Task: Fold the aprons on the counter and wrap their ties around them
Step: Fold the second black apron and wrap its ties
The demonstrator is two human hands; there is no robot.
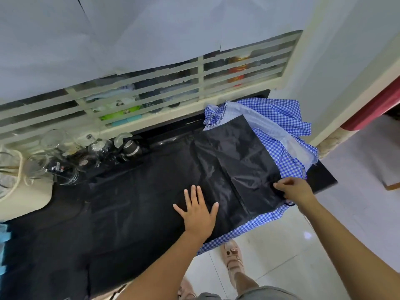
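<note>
1. Left hand (pixel 198 211), fingers spread flat, presses the black apron (pixel 233 167) on the dark counter (pixel 322 176).
2. Right hand (pixel 292 189) pinches that apron's near-right corner, over a blue checked apron (pixel 287 124).

A black apron (pixel 233 161) of smooth, faintly shiny cloth. Under it and to its right, a matt woven blue-checked apron (pixel 285 118). Left of it, clear glossy glassware (pixel 54 139). Below it, glossy pale floor tiles (pixel 281 245).

Left hand (pixel 198 210) flat, fingers spread; right hand (pixel 293 188) pinching.
</note>
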